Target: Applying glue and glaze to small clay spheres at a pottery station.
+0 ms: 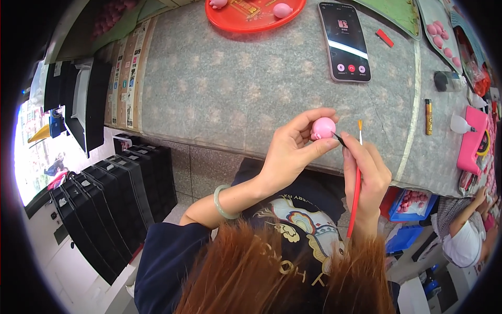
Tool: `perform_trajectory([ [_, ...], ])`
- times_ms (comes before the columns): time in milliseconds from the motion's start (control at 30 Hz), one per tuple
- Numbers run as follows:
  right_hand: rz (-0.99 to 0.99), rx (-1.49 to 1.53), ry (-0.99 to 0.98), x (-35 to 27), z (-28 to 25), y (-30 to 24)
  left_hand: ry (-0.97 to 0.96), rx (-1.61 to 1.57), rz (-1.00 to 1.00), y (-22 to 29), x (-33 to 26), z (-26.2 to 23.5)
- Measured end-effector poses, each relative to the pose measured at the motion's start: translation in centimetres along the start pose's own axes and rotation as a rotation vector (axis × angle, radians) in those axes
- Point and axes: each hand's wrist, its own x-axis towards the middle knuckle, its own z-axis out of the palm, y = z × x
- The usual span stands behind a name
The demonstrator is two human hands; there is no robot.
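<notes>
Over the table's near edge, my left hand (290, 149) grips a small round pink figurine (324, 125) between thumb and fingers. A thin black tool (340, 139), perhaps a fine brush, is pinched in my right hand (368, 170), its tip at the figurine's lower right side. Whether the tip touches the surface, I cannot tell. The same hand also holds a red-handled paintbrush (357, 196), with its orange bristles pointing up and the handle slanting down past the palm.
A red plate (256, 26) with pink figurines stands at the far side, beside a phone (348, 49) showing a call. To the right lie a red clip-like piece (385, 37), a gold tube (429, 116) and a squeeze bottle (461, 124). Black crates (112, 193) stand left; another person (467, 235) is at right.
</notes>
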Motion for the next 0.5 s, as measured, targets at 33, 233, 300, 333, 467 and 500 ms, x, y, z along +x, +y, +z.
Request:
perform_trajectory([
  [33,0.004,-0.012,0.001,-0.02,0.00,-0.03,0.001,0.006,-0.001,-0.04,0.00,-0.04],
  [233,-0.001,-0.020,0.007,-0.08,0.10,-0.18,0.021,-0.009,0.009,-0.26,-0.02,-0.01],
  [300,-0.002,-0.018,0.015,-0.09,0.16,-0.21,0.021,-0.006,0.016,-0.28,-0.03,-0.01],
  [333,-0.011,-0.022,0.021,-0.10,0.17,-0.22,0.022,-0.008,0.020,-0.28,-0.04,-0.03],
  [467,0.015,-0.018,0.007,-0.18,0.10,-0.27,0.014,0.002,0.017,-0.28,-0.10,-0.10],
  [500,0.006,-0.029,0.006,-0.22,0.07,-0.30,0.016,0.003,0.016,-0.27,-0.12,-0.12],
])
